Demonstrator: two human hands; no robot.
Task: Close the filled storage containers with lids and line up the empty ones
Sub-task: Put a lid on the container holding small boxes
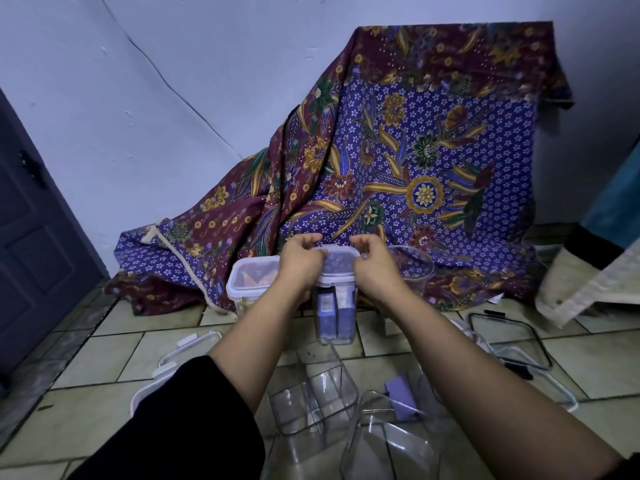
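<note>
A tall clear container [335,317] with blue boxes inside stands on the tiled floor, a white-rimmed lid [337,268] lying on its top. My left hand [300,261] grips the lid's left side and my right hand [372,263] grips its right side. Left of it stands a wider filled container [247,282] with its lid on. An empty round clear container [414,268] stands behind my right hand. Two empty clear containers [317,400] [391,441] sit near me, between my forearms.
Loose lids lie on the floor: white-rimmed ones at the left [188,344], a black-rimmed one [512,337] at the right. A small purple box [401,398] rests by the near containers. A batik cloth [398,161] drapes furniture behind. A dark door [31,237] is at left.
</note>
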